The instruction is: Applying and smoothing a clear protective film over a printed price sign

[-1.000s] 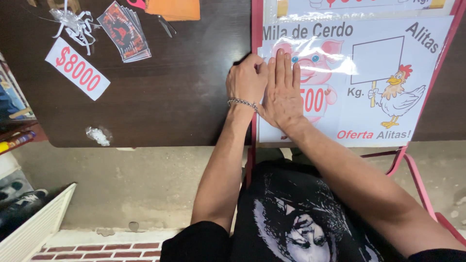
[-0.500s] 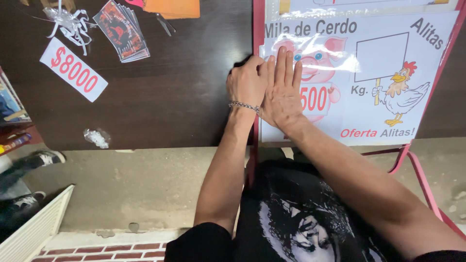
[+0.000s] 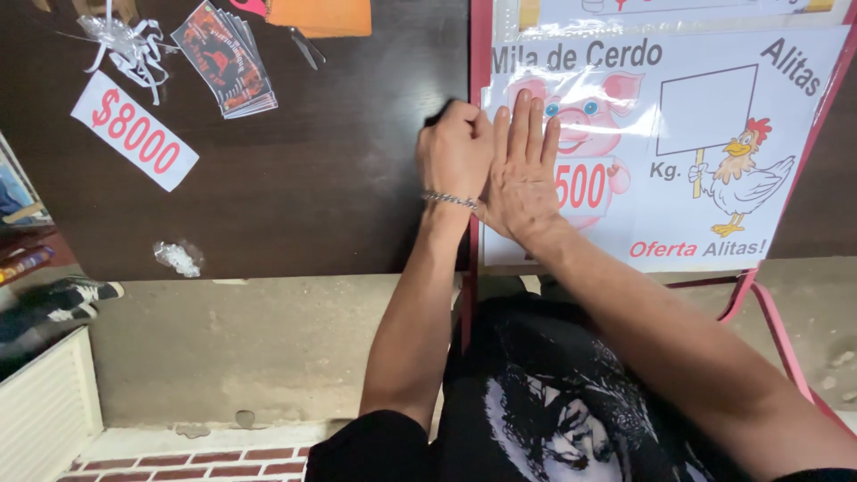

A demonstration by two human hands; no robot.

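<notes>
Surface: dark wooden table point(image 3: 295, 187), seen from above, concrete floor below.
Far left: white price tag point(image 3: 134, 130), ribbon scrap point(image 3: 129, 45), stack of cards point(image 3: 223, 58).
Left hand point(image 3: 455, 156): closed in a fist, something dark at the knuckles, pressed at the poster's left edge.
Right hand point(image 3: 522, 174): open, flat, fingers together, pressing the poster down.
Poster point(image 3: 696, 152): laminated, pig and chicken drawings, lying in a red frame point(image 3: 475, 107).
Progress: apparently flat and seated; left edge under work.

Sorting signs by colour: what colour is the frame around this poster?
Red frame, clearest in the head view.
</notes>
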